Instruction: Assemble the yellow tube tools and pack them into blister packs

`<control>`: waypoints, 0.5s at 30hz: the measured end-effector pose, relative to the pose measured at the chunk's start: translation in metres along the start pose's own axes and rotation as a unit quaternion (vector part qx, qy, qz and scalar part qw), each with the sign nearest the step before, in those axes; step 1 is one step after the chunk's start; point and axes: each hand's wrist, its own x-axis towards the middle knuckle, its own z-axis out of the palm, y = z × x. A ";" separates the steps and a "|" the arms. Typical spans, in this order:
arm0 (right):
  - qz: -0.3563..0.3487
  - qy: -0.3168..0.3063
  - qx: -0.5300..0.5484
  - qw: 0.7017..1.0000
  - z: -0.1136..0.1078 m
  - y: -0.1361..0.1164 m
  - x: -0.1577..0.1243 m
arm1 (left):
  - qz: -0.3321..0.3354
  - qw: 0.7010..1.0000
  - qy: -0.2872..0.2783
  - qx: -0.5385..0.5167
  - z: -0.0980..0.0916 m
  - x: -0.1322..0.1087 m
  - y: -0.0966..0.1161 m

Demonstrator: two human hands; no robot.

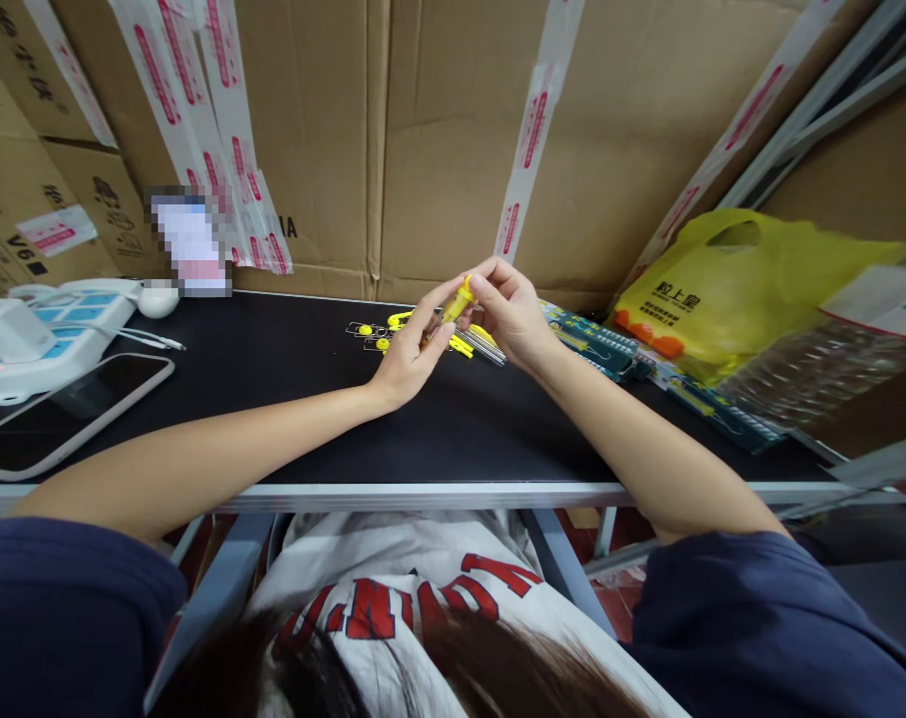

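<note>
Over the black tabletop (295, 359), both hands meet on a small yellow-capped tube (456, 304), which is tilted. My left hand (412, 354) is closed around its lower part. At the top, the thumb and fingers of my right hand (513, 309) pinch the yellow cap. What the tube contains is too small to make out. Just behind and below the hands lie yellow plastic pieces with thin wire parts (367, 331), and several slim metal rods (488, 346) show beneath my right hand. My fingers partly cover this group.
To the right are green printed packages (594, 344), a yellow plastic bag (692, 289) and a clear plastic pack (803, 374). A tablet-like device (71, 414) and a white power strip (86, 324) with cables occupy the left. Cardboard (453, 150) walls off the back.
</note>
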 end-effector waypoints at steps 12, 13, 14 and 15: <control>-0.029 0.005 -0.045 0.999 -0.001 -0.007 0.000 | -0.071 0.992 0.056 -0.093 0.012 0.021 0.016; -0.029 0.005 -0.050 0.998 -0.001 -0.007 0.000 | -0.071 0.991 0.063 -0.093 0.013 0.023 0.016; -0.030 0.006 -0.055 0.998 -0.001 -0.008 0.001 | -0.068 0.991 0.069 -0.091 0.014 0.023 0.015; -0.032 0.007 -0.059 0.998 -0.002 -0.008 0.001 | -0.065 0.991 0.073 -0.090 0.015 0.024 0.015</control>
